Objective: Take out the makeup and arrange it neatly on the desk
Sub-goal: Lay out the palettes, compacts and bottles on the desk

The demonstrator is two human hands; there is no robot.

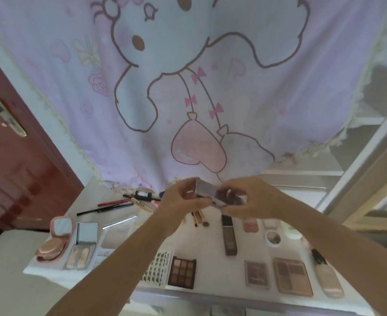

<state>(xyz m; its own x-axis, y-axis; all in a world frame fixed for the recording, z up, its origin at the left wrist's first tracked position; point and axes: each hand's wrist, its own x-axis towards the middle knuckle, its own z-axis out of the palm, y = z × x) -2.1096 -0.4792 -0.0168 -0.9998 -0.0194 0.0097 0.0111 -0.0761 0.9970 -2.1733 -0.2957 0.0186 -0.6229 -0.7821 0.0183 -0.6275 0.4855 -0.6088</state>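
Note:
Both hands hold a small mauve palette point(210, 190) in the air above the back of the white desk point(213, 247). My left hand point(183, 199) grips its left end, and my right hand point(245, 199) pinches its right end. Makeup lies spread on the desk below: a pink round compact point(53, 242) with its mirror up, an open highlighter case point(81, 249), a dark eyeshadow palette point(182, 272), a tall dark tube point(229, 236), two mauve palettes point(256, 274) point(292, 277) and a foundation bottle point(327, 277).
Pencils and a mascara point(119, 204) lie at the back left of the desk. A small open jar point(272, 238) stands at the right. A sheet of false nails point(158, 267) lies beside my left forearm. A cartoon curtain point(188, 87) hangs behind, and a red door point(17, 156) stands at the left.

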